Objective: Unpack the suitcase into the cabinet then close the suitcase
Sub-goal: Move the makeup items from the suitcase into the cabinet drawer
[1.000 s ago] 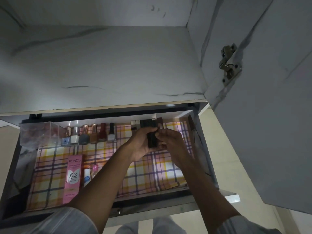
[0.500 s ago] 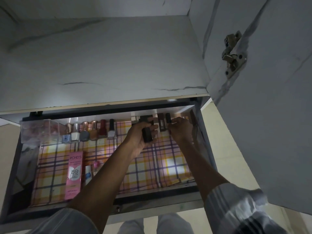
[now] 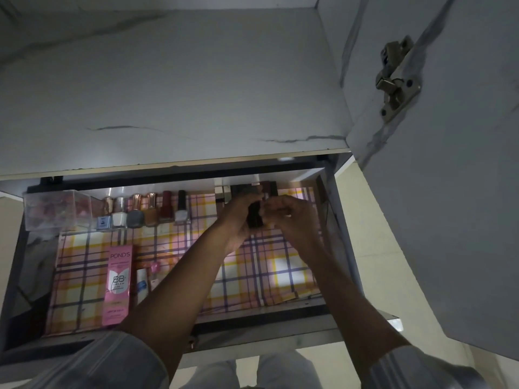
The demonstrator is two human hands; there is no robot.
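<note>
Sleeves (image 3: 92, 363) of pale cloth fill the bottom edge of the frame, and two bare forearms reach up from them toward the middle. Just above the sleeves is the front rail of a pulled-out drawer (image 3: 266, 331), which belongs to the cabinet (image 3: 168, 94). The drawer floor has a checked liner (image 3: 252, 276) in pink, yellow and purple. On the liner, in the lower left of the frame, lies a pink box (image 3: 118, 284) with the words POND'S and BB, and a small white tube (image 3: 141, 284) lies just beside it on the right.

Higher, near the centre of the frame, the left hand (image 3: 238, 220) has its fingers curled around a small dark container (image 3: 255, 219), which stands upright in the grip above the liner. The right hand (image 3: 295, 220) is just beside it, with the fingers bent toward the same dark container; I cannot tell if they really pinch it or only touch it.

Behind the hands, at the back wall of the drawer, a few more dark and brown upright containers (image 3: 269, 189) stand close together. To the left of them is a row of nail polish bottles (image 3: 143, 209), side by side, and at the far left a clear plastic box (image 3: 56, 209).

Above the drawer is the white marbled shelf of the cabinet. At the right side of the frame the open cabinet door (image 3: 449, 220) hangs, with a metal hinge (image 3: 397, 77) in the upper right
</note>
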